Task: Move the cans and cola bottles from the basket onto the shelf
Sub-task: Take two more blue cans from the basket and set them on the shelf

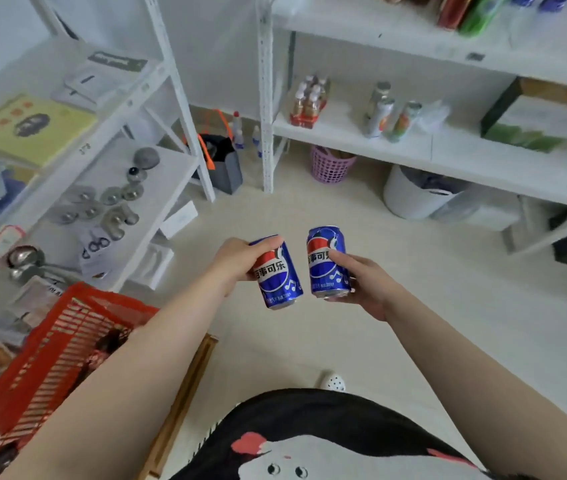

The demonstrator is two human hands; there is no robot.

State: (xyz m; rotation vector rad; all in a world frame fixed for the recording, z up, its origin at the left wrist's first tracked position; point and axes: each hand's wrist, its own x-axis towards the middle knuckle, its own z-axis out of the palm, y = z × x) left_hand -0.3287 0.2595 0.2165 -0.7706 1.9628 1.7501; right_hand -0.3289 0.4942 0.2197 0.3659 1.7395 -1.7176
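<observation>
**Both hands holding a cola can, mid-frame over the floor**

- Lower left: red basket (pixel 50 341), slatted wall facing camera, dark items inside, too blurred to identify. It sits on a wooden stand (pixel 185 393); only the stand's edge shows.
- Left side: white rack (pixel 108 140) with a yellow book (pixel 29 128) on the upper level and metal parts (pixel 115 206) on the level below.
- Centre: left hand (pixel 237 261) wrapped around a blue can (pixel 278 275), gripping near the top, can tilted with its base toward the right. Left forearm crosses over the basket's right edge.
- Just beside it, not touching: second blue can (pixel 327 263), nearly upright, grasped by the right hand (pixel 365 284) from the right side and under the base.
- Both cans are in the air, clear of basket and shelf.
- Upper right: white shelf (pixel 448 154). Middle level carries a bottle pack (pixel 309 102), three slim cans (pixel 391 112), and a green box (pixel 534 116).
- On the floor (pixel 309 209) under the shelf: pink basket (pixel 330 164), white bucket (pixel 417 195).
</observation>
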